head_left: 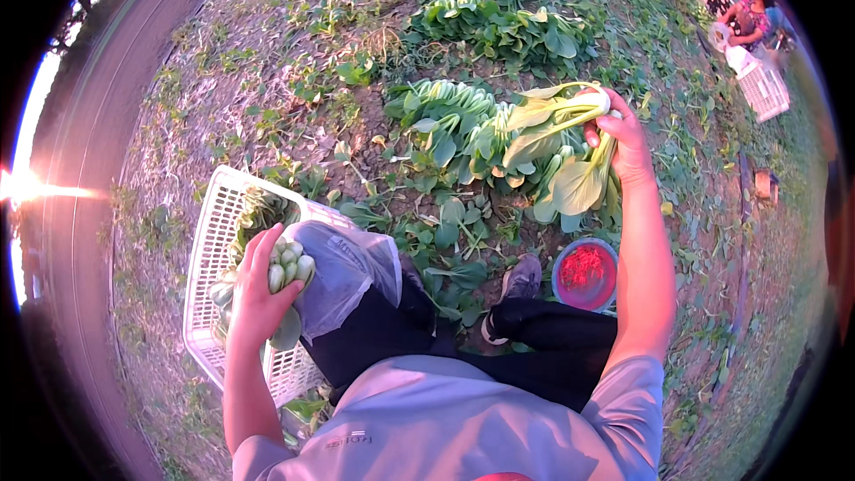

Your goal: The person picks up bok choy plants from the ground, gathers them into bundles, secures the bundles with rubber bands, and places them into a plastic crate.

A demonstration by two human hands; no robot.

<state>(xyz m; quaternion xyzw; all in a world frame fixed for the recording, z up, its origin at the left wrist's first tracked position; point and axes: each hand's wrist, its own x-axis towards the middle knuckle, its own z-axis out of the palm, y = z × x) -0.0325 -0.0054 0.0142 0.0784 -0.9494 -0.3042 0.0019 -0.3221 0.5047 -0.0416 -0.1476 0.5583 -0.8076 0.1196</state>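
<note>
My left hand (257, 294) grips a bunch of leafy greens (291, 265) by its pale stem ends, over a white plastic crate (200, 294) that holds more greens. A translucent plastic bag (340, 274) lies over the crate's near edge and my leg. At the right, my right hand (618, 133) is raised and holds a leafy green plant (574, 180) by its white base, its leaves hanging down to the left. Just beyond and below it lies a row of greens (461, 113) on the soil. A bowl of red ties (583, 267) stands beside my right shoe.
Further piles of greens (501, 30) lie on the ground ahead. Loose leaves and low weeds cover the soil around my shoes (522, 277). At the upper right a person (748, 20) sits near another white crate (763, 90). A small box-like object (766, 186) stands at the right.
</note>
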